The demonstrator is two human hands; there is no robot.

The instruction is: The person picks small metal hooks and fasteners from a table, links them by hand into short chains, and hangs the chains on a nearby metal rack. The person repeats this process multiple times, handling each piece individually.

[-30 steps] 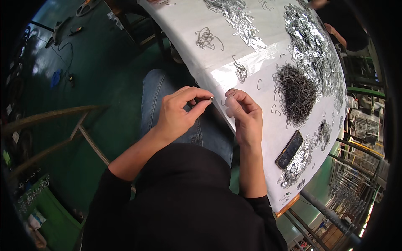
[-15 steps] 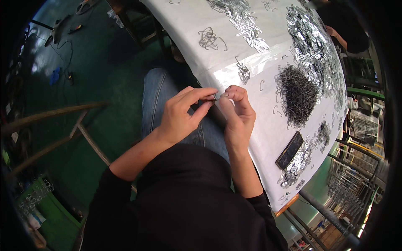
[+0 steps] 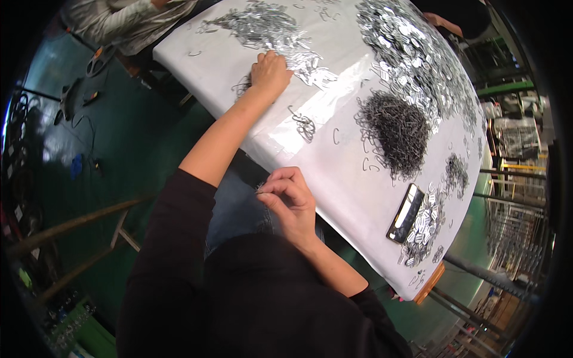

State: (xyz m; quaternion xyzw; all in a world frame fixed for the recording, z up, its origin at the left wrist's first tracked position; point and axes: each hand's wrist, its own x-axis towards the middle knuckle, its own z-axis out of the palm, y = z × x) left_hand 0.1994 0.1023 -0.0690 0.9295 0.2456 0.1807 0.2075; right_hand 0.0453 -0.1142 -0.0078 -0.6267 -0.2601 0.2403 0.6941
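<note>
My left hand reaches across the white-covered table to the near edge of a pile of flat silver metal strips. Its fingers are bent down together, and the tips are hidden beneath the hand. A tangle of wire hooks lies beside it, partly covered. Over my lap, just off the table edge, my right hand pinches a small thin metal piece between thumb and fingers; its exact shape is too small to make out.
A dark heap of wire hooks stands mid-table, with a large mound of silver buckle-like pieces behind. Near a phone lies a smaller silver pile. Another person's sleeve shows at far left, another person's arm at far right.
My hands were together over the table edge and have come apart. The left has moved up to the flat strips; the right has drawn lower left, still pinching. The view has shifted.
</note>
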